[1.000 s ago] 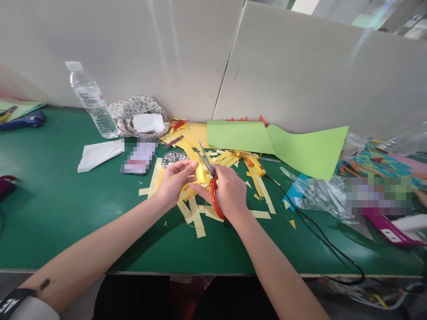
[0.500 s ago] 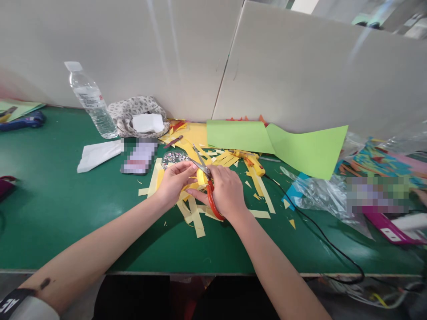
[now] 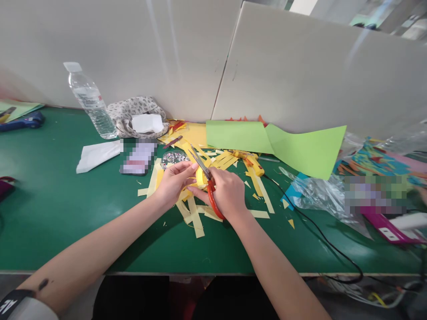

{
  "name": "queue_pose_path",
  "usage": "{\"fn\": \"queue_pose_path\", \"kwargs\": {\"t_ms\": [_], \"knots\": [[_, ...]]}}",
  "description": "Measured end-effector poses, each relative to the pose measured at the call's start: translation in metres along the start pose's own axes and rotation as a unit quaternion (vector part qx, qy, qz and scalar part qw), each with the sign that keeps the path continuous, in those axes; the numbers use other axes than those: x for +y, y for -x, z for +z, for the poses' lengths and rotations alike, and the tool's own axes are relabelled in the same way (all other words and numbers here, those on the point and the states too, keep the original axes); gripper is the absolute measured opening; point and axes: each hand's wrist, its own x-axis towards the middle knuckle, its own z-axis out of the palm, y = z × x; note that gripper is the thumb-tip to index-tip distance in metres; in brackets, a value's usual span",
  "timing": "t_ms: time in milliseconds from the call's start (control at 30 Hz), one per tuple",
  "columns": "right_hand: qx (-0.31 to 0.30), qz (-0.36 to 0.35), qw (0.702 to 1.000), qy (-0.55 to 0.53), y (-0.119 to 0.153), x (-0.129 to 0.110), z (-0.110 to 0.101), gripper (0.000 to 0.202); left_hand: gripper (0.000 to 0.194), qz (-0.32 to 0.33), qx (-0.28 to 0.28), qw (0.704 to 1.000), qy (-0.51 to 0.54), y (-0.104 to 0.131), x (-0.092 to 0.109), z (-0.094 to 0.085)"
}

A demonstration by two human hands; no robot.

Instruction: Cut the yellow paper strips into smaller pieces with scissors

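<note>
Red-handled scissors (image 3: pixel 211 198) are in my right hand (image 3: pixel 228 191), their blades nearly together and pointing up and left, close to my left fingertips. My left hand (image 3: pixel 175 182) pinches a small yellow paper piece (image 3: pixel 200 178), which lies beside the blades. Cut strips of yellow paper (image 3: pixel 196 220) are spread under and around both hands. Just behind my left hand sits a round clear dish of small shiny bits (image 3: pixel 174 158). Part of the held paper is hidden by my fingers.
A water bottle (image 3: pixel 91 104), patterned cloth pouch (image 3: pixel 136 115), white tissue (image 3: pixel 98 155) and phone (image 3: pixel 138 158) are at left. Green paper sheets (image 3: pixel 240 135), a yellow glue gun (image 3: pixel 255 164) with black cord, and plastic bags (image 3: pixel 320 195) lie behind and right.
The scissor blades have come closer together and turned slightly upright. My right hand has shifted very little; my left hand keeps its place.
</note>
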Motion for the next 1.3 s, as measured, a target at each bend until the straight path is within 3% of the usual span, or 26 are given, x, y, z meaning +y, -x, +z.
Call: {"fn": "queue_pose_path", "kwargs": {"t_ms": [633,1300], "knots": [[0.053,-0.017,0.998,0.034,0.0015,0.0022,-0.0003,0.038,0.016,-0.004,-0.002,1.0,0.006,0.001,0.0009,0.0011],[0.009,0.006,1.0,0.005,-0.0014,0.0015,-0.0027,0.037,0.015,-0.012,-0.047,0.999,0.0,0.0024,-0.005,0.0001]]}}
